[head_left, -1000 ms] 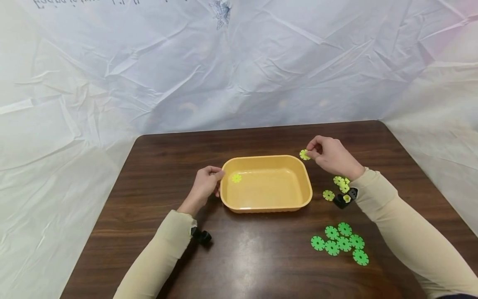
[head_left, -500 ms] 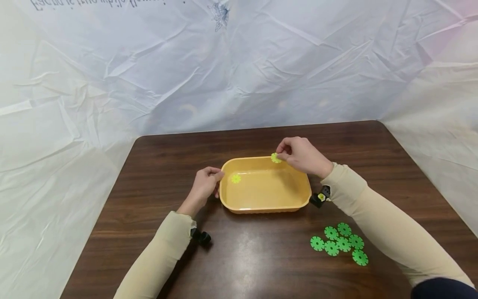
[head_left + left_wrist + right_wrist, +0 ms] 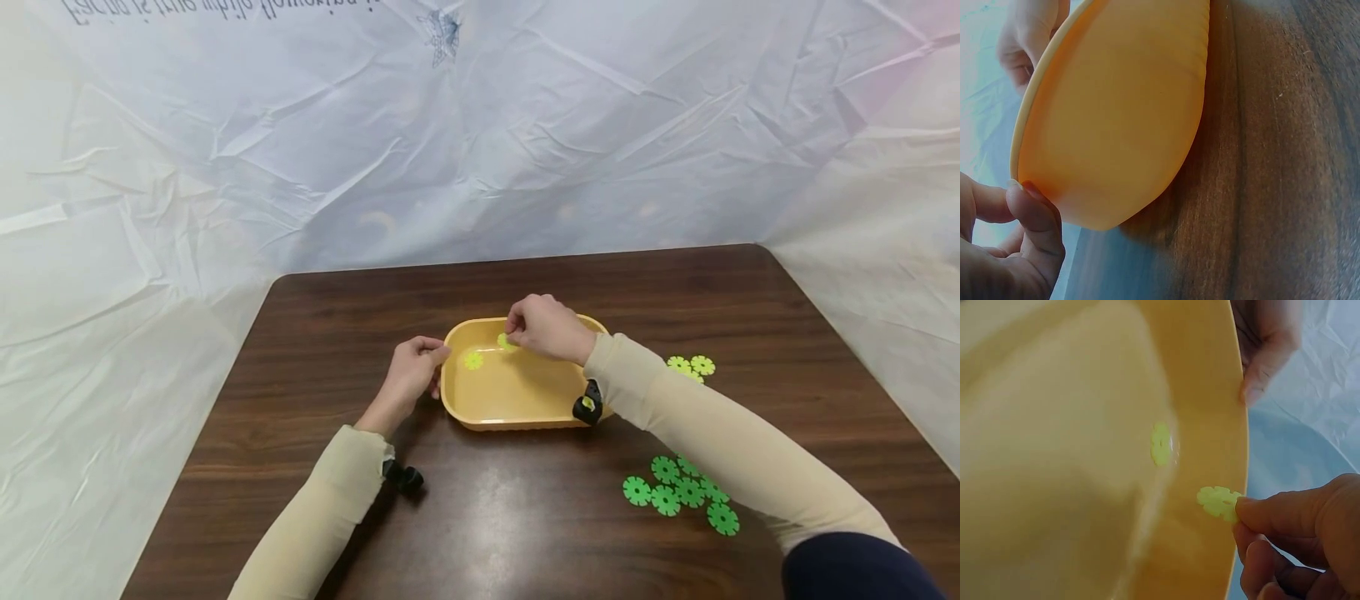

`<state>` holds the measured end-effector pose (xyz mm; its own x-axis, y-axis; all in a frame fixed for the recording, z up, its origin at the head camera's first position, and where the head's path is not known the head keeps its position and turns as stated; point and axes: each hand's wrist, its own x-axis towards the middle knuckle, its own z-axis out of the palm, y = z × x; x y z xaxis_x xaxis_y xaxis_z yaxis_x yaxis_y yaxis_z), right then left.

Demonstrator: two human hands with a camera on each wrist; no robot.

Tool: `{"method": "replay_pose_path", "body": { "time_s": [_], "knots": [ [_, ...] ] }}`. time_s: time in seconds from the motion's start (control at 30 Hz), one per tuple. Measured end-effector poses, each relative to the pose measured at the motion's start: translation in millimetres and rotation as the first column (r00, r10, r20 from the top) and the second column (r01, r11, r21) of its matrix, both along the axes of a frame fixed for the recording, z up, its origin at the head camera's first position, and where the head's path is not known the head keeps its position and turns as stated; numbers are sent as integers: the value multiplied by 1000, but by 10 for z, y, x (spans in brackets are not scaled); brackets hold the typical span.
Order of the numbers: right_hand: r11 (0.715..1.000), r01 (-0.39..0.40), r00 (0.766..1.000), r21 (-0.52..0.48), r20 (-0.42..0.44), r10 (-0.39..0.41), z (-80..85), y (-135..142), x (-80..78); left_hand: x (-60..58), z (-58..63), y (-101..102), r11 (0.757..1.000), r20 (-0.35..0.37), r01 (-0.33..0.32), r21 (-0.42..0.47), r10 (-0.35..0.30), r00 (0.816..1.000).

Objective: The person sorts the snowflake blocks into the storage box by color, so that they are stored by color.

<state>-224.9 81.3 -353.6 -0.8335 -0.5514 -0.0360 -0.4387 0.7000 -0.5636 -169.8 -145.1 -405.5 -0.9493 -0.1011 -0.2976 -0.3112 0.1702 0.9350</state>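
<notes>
A yellow plastic basin stands on the dark wooden table. My left hand pinches its left rim between thumb and fingers, as the left wrist view shows at the basin's rim. Over the basin's far side, my right hand pinches a yellow-green notched disc by its edge. One more yellow-green disc lies flat on the basin floor near the left end, also plain in the right wrist view. The right forearm covers the basin's right end.
Several yellow-green discs lie right of the basin, partly behind the right sleeve. Nearer the front right, a group of green notched discs rests on the table, some overlapped by the forearm. A white sheet hangs behind the table.
My right hand has carried the pinched disc leftward from beyond the basin's right side to over its far left part. The left hand has stayed at the rim.
</notes>
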Motion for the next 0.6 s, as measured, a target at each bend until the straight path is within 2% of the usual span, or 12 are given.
{"method": "replay_pose_path", "body": {
  "time_s": [0.33,0.6],
  "knots": [
    [998,3,999,65,50,-6,-60,-203,28,-6,12,6,1000,-4,-4,0,4,1000],
    [992,37,999,125,31,-42,-91,-246,-4,-21,-1,26,1000,-30,3,22,-3,1000]
  ]
}}
